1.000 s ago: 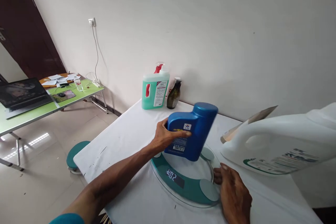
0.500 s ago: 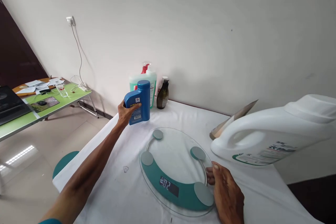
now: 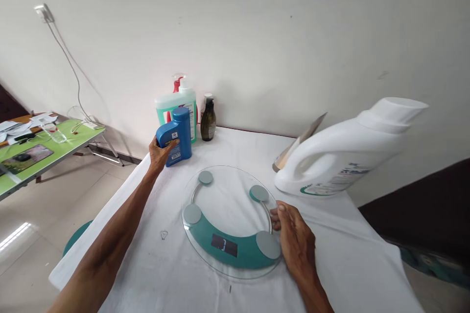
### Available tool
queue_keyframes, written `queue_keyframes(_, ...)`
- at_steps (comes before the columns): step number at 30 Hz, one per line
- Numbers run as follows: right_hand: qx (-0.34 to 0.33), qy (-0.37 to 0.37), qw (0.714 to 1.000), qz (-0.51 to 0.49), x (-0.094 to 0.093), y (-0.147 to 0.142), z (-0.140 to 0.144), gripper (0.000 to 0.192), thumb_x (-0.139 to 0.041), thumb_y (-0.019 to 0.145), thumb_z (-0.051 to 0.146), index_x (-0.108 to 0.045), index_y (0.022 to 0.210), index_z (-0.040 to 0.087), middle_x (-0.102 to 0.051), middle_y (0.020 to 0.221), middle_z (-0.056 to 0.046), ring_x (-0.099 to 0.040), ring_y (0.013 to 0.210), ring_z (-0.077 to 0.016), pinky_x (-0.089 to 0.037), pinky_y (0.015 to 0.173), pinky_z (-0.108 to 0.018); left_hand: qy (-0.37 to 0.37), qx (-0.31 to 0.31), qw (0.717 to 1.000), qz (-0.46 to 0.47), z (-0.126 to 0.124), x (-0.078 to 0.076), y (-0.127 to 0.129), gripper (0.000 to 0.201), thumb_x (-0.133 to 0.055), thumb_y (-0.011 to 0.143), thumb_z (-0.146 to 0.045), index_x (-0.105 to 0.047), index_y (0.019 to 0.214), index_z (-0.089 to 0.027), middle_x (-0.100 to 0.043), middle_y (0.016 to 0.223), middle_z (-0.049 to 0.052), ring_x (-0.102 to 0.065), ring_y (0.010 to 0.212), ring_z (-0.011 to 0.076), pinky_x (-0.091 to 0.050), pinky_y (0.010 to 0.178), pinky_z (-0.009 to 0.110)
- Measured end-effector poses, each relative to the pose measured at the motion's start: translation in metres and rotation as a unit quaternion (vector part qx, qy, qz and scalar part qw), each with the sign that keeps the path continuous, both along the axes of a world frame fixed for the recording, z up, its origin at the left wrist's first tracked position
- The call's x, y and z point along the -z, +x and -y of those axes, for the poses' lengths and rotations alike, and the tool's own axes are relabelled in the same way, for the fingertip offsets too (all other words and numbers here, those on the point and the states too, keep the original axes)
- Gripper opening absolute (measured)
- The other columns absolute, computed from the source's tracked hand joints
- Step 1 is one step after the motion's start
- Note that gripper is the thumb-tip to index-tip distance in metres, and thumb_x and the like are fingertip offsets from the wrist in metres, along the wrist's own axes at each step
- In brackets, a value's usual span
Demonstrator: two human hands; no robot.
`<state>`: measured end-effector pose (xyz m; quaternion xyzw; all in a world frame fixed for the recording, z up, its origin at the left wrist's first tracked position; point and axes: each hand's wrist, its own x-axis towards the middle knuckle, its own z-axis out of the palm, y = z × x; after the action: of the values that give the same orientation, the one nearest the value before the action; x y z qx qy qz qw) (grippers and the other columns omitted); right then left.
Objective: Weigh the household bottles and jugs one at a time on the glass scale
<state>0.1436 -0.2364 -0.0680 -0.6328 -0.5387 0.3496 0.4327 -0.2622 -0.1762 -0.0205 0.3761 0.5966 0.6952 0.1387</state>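
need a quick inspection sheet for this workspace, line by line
surface: table under a white cloth, a few small marks
job's things: blue bottle upright; glass scale flat, nothing on it
clutter: green pump bottle, dark bottle, white jug tilted
hands: left hand grips the blue bottle; right hand touches the scale's rim
cables: white cable from a wall socket
surroundings: green side table with papers

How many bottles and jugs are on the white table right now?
4. A blue bottle gripped by the left hand; a green pump bottle and a dark bottle by the wall; a white jug at right. More may sit behind it.
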Motion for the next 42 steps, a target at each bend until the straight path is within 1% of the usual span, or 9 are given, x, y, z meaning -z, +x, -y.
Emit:
queue_keyframes(3,-0.001,0.006,1.0,-0.013,-0.003,-0.002,0.002,0.074,-0.045,0.087,0.09,-0.069,0.105,0.023,-0.079,0.089,-0.011,-0.069,0.069,-0.0261,-0.057,0.073,-0.04,-0.008,-0.065,0.997,-0.051,0.011,-0.005,0.006,0.079,-0.095,0.062,-0.056,-0.067,0.124,-0.016,-0.074,0.119,0.013,-0.072,0.108,0.0301,-0.061,0.094,0.044)
queue_keyframes(6,-0.013,0.019,0.999,-0.025,-0.005,-0.004,0.004,0.073,-0.044,0.088,0.09,-0.068,0.104,0.023,-0.077,0.084,-0.01,-0.07,0.07,-0.0274,-0.056,0.072,-0.04,0.061,-0.185,0.965,-0.173,0.029,-0.022,0.028,0.09,-0.092,0.071,-0.054,-0.054,0.144,-0.017,-0.057,0.15,0.021,-0.061,0.135,0.0356,-0.052,0.112,0.052)
queue_keyframes(8,-0.017,0.022,0.999,-0.033,-0.004,-0.004,0.003,0.071,-0.043,0.089,0.089,-0.068,0.104,0.024,-0.077,0.084,-0.01,-0.072,0.073,-0.0287,-0.056,0.072,-0.04,0.109,-0.181,0.94,-0.267,0.037,-0.04,0.056,0.083,-0.088,0.081,-0.053,-0.051,0.148,-0.02,-0.052,0.155,0.021,-0.057,0.141,0.035,-0.05,0.115,0.052)
queue_keyframes(12,-0.017,0.029,0.998,-0.045,0.001,-0.002,0.001,0.066,-0.044,0.092,0.084,-0.067,0.105,0.024,-0.078,0.084,-0.01,-0.074,0.076,-0.0298,-0.055,0.074,-0.041,0.109,0.059,0.931,-0.343,0.027,-0.068,0.139,0.046,-0.078,0.096,-0.051,-0.064,0.129,-0.023,-0.071,0.124,0.011,-0.069,0.114,0.027,-0.057,0.1,0.045)
queue_keyframes(15,-0.025,0.055,0.997,-0.049,0.006,-0.001,0.0,0.065,-0.042,0.095,0.083,-0.068,0.105,0.024,-0.077,0.085,-0.01,-0.073,0.076,-0.0296,-0.055,0.076,-0.041,0.077,0.22,0.922,-0.311,-0.002,-0.071,0.208,0.04,-0.078,0.096,-0.053,-0.067,0.12,-0.022,-0.075,0.116,0.01,-0.072,0.104,0.0233,-0.058,0.096,0.041)
queue_keyframes(22,-0.016,0.097,0.994,-0.055,0.011,-0.005,-0.001,0.068,-0.036,0.1,0.083,-0.067,0.101,0.023,-0.075,0.085,-0.011,-0.07,0.08,-0.0296,-0.053,0.076,-0.04,-0.058,0.355,0.922,-0.142,-0.052,-0.067,0.311,0.045,-0.082,0.087,-0.062,-0.069,0.098,-0.021,-0.076,0.102,0.007,-0.07,0.093,0.0234,-0.057,0.082,0.037)
queue_keyframes(26,-0.013,0.124,0.99,-0.064,0.009,-0.006,-0.001,0.064,-0.035,0.104,0.081,-0.066,0.096,0.026,-0.072,0.08,-0.008,-0.068,0.078,-0.0277,-0.052,0.072,-0.037,-0.061,0.369,0.927,-0.014,-0.065,-0.068,0.337,0.053,-0.091,0.072,-0.067,-0.069,0.081,-0.02,-0.072,0.081,0.006,-0.07,0.081,0.0233,-0.055,0.071,0.035)
queue_keyframes(32,-0.011,0.123,0.989,-0.08,0.009,-0.008,-0.001,0.059,-0.033,0.107,0.077,-0.062,0.092,0.028,-0.066,0.074,-0.004,-0.065,0.076,-0.0267,-0.052,0.071,-0.037,-0.057,0.337,0.936,0.08,-0.068,-0.069,0.364,0.055,-0.103,0.055,-0.058,-0.073,0.079,-0.019,-0.076,0.082,0.008,-0.073,0.085,0.0282,-0.057,0.068,0.038)
queue_keyframes(42,-0.011,0.148,0.985,-0.082,0.007,-0.009,-0.001,0.048,-0.034,0.112,0.065,-0.055,0.087,0.028,-0.061,0.073,-0.001,-0.058,0.068,-0.0215,-0.048,0.068,-0.035,-0.03,0.316,0.948,0.032,-0.052,-0.099,0.359,0.062,-0.092,0.069,-0.073,-0.062,0.075,-0.02,-0.06,0.067,0.002,-0.066,0.072,0.021,-0.05,0.059,0.033)
